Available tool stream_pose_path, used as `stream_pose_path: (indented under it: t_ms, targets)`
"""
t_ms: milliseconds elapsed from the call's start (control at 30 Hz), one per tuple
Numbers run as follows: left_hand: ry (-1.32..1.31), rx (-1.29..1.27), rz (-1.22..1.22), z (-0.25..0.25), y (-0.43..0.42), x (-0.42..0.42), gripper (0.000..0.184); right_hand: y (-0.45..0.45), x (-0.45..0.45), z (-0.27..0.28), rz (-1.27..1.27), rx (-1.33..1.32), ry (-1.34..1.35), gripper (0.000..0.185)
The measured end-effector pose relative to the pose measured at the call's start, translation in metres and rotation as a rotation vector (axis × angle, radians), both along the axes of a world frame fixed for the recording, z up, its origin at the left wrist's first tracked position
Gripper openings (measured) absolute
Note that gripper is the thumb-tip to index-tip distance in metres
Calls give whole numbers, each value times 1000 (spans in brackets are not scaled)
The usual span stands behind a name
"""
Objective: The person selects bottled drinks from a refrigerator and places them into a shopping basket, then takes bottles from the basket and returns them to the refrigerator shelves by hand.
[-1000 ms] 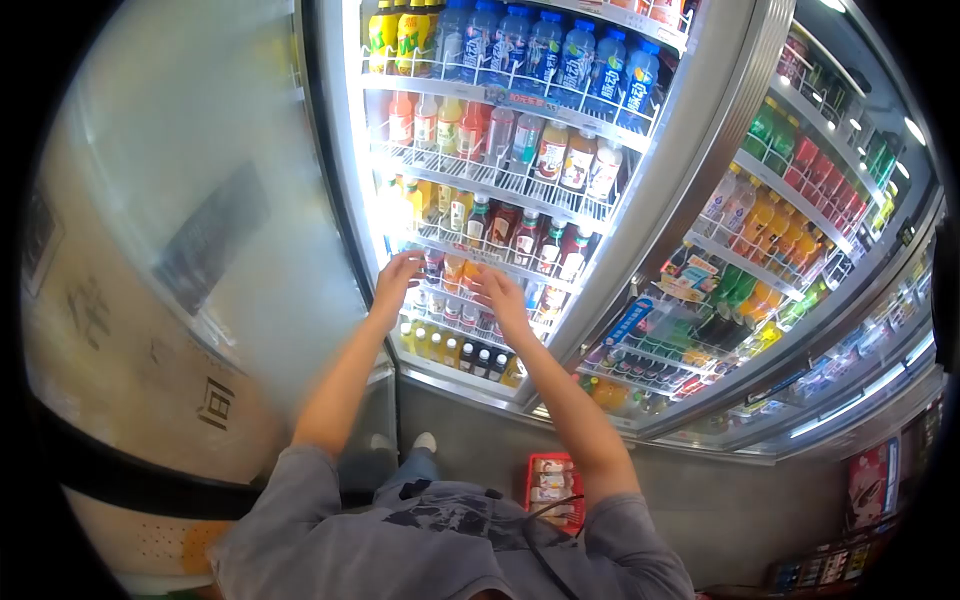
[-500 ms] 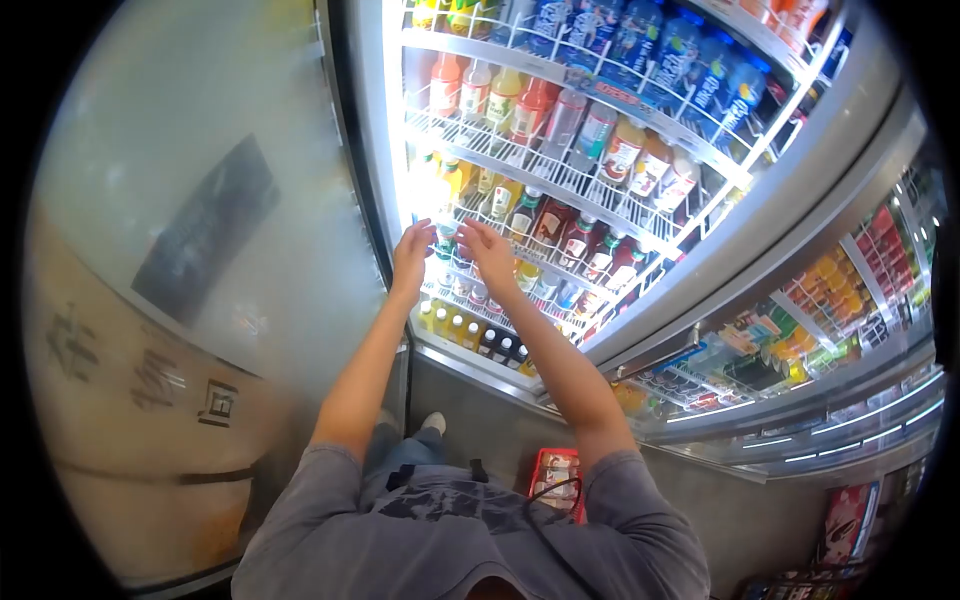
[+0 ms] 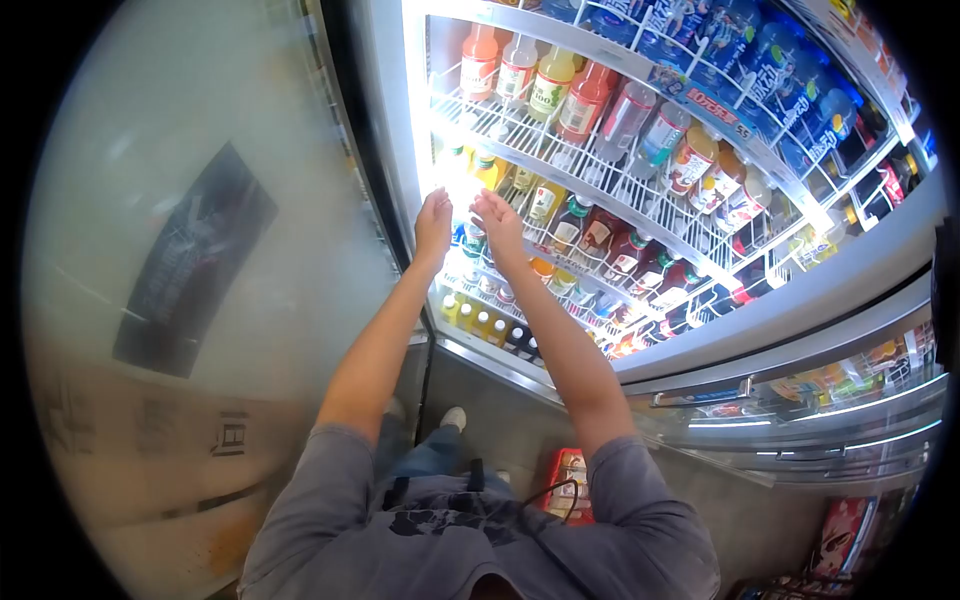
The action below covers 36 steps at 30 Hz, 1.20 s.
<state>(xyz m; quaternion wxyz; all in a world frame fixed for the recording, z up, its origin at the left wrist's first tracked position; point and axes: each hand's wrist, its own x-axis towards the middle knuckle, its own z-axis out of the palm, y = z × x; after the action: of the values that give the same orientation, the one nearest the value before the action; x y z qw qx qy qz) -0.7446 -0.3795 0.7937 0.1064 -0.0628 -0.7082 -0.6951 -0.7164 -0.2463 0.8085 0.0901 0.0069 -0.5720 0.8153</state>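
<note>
Into the lit cooler [image 3: 500, 368] both arms are stretched, and the two hands are held up side by side, a narrow gap left between them. The left hand [image 3: 433, 228] is raised close to the white inner frame, its grip partly open and its fingers loosely curved upward. The right hand [image 3: 500, 228] is held just beside it, its grip partly open too, with the fingers bent toward the left. Whether anything is touched by the fingertips cannot be told in the glare.

Just above the hands, the yellow bottles [image 3: 487, 172] are seen standing upright at the left end of a wire shelf, partly washed out by the light. Farther right along that row, dark red bottles [image 3: 627, 255] are lined up. On the shelf above, red, yellow and clear bottles [image 3: 583, 105] are ranged, and higher still, blue bottles [image 3: 765, 65] are packed behind a white rail. Down at the bottom, small white-capped bottles [image 3: 481, 322] are set in a row.

On the left the glass door [image 3: 90, 200] is swung open, a dark label [image 3: 195, 265] fixed on it. Below, a red basket [image 3: 553, 468] filled with packs is set on the grey floor [image 3: 490, 410], partly crossed by a dark cord [image 3: 545, 490].
</note>
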Motion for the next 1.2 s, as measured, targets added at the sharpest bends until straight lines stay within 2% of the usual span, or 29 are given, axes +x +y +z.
stream_pose_path:
  t_ms: [100,300,367,433,500,567,600,667,700,767,800,867,933,1100,1167,1200]
  targets:
    - [-47,-100,64,-7,2,-39,44,-11,-34,-5,-15,-25,26,49]
    - [27,-115,187,-13,12,-93,49,-24,-93,-5,-78,155,94,50]
    - [-156,-200,117,-12,16,-100,54,-23,-100,-2,-67,142,46,50]
    - [-145,-281,223,-11,24,-105,62,-22,-118,-11,-96,268,103,51]
    - [-216,-322,181,-14,24,-120,68,-20,-132,-15,-67,308,122,51]
    - [-36,-182,142,-42,28,-146,73,-17,-136,-20,-52,364,150,51]
    - [-39,-180,142,-53,30,-162,73,-15,-136,-20,-52,366,148,51]
    - [130,-286,183,-76,31,-186,76,-8,-132,-19,-41,462,141,51]
    - [132,-285,177,-84,30,-194,76,-6,-131,-21,-47,463,141,51]
    - [143,-118,37,-89,29,-208,81,-5,-130,-22,-31,479,126,51]
    - [135,-126,101,-81,34,-200,72,-2,-133,-19,-42,473,134,51]
    - [153,-233,63,-50,27,-181,68,2,-129,-21,-6,475,118,53]
    - [166,-308,32,-47,22,-182,58,4,-126,-25,21,475,120,54]
    - [129,-364,-12,-47,13,-183,60,2,-121,-24,32,357,136,53]
    - [95,-193,5,-76,21,-195,65,4,-129,-30,43,357,113,53]
    - [99,-155,-65,-61,21,-182,65,4,-132,-36,44,344,131,53]
